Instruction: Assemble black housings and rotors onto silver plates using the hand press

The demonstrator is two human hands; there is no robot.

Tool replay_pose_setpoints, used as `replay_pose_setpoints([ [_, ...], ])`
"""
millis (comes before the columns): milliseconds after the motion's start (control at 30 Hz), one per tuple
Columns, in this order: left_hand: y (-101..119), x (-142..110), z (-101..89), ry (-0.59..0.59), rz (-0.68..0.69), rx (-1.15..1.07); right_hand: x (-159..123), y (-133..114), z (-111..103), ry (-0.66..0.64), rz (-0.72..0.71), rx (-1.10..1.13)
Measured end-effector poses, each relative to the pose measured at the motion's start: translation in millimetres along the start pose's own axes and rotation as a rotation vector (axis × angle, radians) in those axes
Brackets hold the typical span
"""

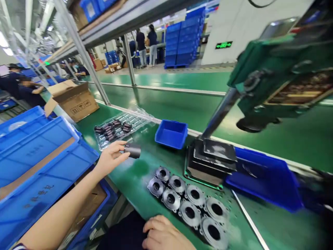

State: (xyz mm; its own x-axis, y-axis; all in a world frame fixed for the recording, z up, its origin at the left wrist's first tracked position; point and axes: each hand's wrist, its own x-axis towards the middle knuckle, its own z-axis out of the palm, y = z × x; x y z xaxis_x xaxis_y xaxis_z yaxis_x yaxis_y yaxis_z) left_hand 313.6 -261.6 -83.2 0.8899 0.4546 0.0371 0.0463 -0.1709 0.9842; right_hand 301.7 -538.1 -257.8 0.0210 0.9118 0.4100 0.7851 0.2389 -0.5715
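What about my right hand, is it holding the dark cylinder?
No, the left hand holds the dark cylinder, while the right hand is beside the metal rings.

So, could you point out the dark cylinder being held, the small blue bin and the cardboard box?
Dark cylinder (133,151), head view: its outer side.
Small blue bin (170,133), head view: its bare inside.
Cardboard box (80,105), head view: its printed side.

- Dark grey cylinder (133,151): matt, held sideways in the left hand (111,158), over the workbench (142,169) by its near edge.
- Eight round metal parts (185,209): silvery, dark-centred, set in two rows of four toward that edge.
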Motion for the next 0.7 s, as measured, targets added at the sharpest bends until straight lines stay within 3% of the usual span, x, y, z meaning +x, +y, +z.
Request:
replay_pose_setpoints([
  [100, 8, 15, -6.0, -0.522, 0.386, 0.662, 5, -8, -14, -0.084, 0.059, 0.017],
  [167, 8, 20, -8.0, -0.796, 0.571, 0.939, 7, -13, -22, -0.108, 0.088, 0.034],
  [233, 5, 22, -8.8, -0.940, 0.623, 1.031, 8, -15, -27, -0.115, 0.105, 0.037],
  [300, 3, 21, -9.8, -0.987, 0.608, 1.009, 9, -16, -27, -0.118, 0.109, 0.032],
  [500, 16, 11, -15.2, -0.902, 0.441, 0.881, 9, -16, -23, -0.095, 0.099, 0.042],
  [600, 15, 7, -10.8, -0.608, 0.381, 0.802, 8, -15, -22, -0.084, 0.092, 0.050],
  [700, -2, 7, 4.5, -0.276, 0.232, 0.736, 9, -15, -24, -0.095, 0.096, 0.055],
])
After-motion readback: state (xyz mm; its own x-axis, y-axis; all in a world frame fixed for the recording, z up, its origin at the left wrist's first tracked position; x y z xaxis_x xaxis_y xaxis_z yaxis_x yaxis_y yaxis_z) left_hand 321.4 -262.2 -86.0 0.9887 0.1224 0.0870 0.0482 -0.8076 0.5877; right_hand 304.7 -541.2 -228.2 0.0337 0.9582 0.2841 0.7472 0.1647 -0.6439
